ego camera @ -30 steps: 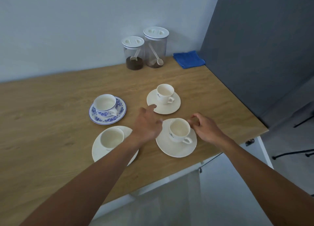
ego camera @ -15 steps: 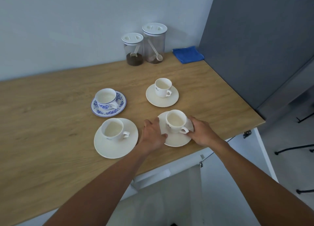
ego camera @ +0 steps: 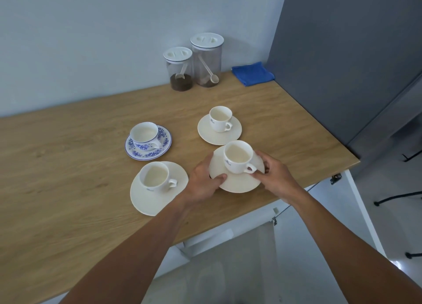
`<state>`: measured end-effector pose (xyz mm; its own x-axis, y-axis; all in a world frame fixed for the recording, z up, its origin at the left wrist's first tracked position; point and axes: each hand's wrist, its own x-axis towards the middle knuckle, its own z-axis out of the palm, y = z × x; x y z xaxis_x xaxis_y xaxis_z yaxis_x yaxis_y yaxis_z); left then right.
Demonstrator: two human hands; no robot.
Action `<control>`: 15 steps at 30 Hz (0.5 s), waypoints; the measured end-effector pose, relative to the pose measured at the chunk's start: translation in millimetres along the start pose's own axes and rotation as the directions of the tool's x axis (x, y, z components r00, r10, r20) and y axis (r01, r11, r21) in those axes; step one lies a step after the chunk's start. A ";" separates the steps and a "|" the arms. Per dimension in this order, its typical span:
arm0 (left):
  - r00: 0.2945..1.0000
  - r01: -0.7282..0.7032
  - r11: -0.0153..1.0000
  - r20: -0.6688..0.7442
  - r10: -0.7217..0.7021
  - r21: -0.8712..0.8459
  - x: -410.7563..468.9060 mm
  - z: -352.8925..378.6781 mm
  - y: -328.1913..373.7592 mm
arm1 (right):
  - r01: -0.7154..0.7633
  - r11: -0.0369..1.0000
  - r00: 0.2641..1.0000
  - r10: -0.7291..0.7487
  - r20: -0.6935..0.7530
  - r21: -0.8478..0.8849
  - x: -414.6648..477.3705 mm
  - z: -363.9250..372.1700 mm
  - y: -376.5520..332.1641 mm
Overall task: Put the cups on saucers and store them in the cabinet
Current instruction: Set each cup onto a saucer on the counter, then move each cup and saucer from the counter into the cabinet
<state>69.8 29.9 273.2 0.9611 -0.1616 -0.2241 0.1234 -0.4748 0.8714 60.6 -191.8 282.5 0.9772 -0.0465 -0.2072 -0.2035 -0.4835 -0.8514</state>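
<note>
We grip the round cream ceramic saucer (ego camera: 237, 185) near the front edge of the light oak wooden countertop (ego camera: 68, 166) with both hands. Our left hand (ego camera: 202, 182) closes on its left rim, thumb lying on top and fingers tucked beneath; our right hand (ego camera: 277, 178) closes on the right rim, just beside the cup's handle. On that saucer stands an upright white ceramic cup with a small dark logo (ego camera: 238, 157), handle turned right (whether the saucer touches the countertop, we cannot tell).

Three other sets sit on the countertop. To the left, a large cream saucer (ego camera: 146, 201) carries a white cup (ego camera: 155, 174). Behind it, a blue floral-patterned saucer (ego camera: 159, 148) holds a matching blue-and-white cup (ego camera: 145, 135). Just behind the gripped saucer, a small cream saucer (ego camera: 205, 132) bears a small white cup (ego camera: 220, 118).

Against the pale wall stand two clear plastic jars with white lids, the shorter jar (ego camera: 179, 69) with dark grounds beside the taller jar (ego camera: 206, 60). A folded blue cloth (ego camera: 252, 73) lies to their right, near a grey panel (ego camera: 342, 52).
</note>
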 end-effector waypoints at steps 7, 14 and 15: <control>1.000 -0.028 0.977 -0.014 0.026 -0.210 -31.6 -10.4 18.1 | 0.018 0.984 0.999 -0.024 0.031 0.178 -26.3 -9.8 -17.8; 0.999 -0.035 0.913 -0.017 0.031 -0.407 -65.6 17.0 17.9 | -0.013 0.977 0.999 0.004 0.042 0.214 -56.1 -23.6 1.3; 0.999 -0.034 0.899 -0.019 0.028 -0.437 -69.6 22.7 15.3 | -0.008 0.977 0.999 0.000 0.039 0.214 -61.1 -24.5 5.2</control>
<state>-0.8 14.3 292.2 0.9687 -0.1585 -0.1911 0.1866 -0.0431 0.9815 1.3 -212.9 302.6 0.9742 -0.0125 -0.2253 -0.2195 -0.2845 -0.9332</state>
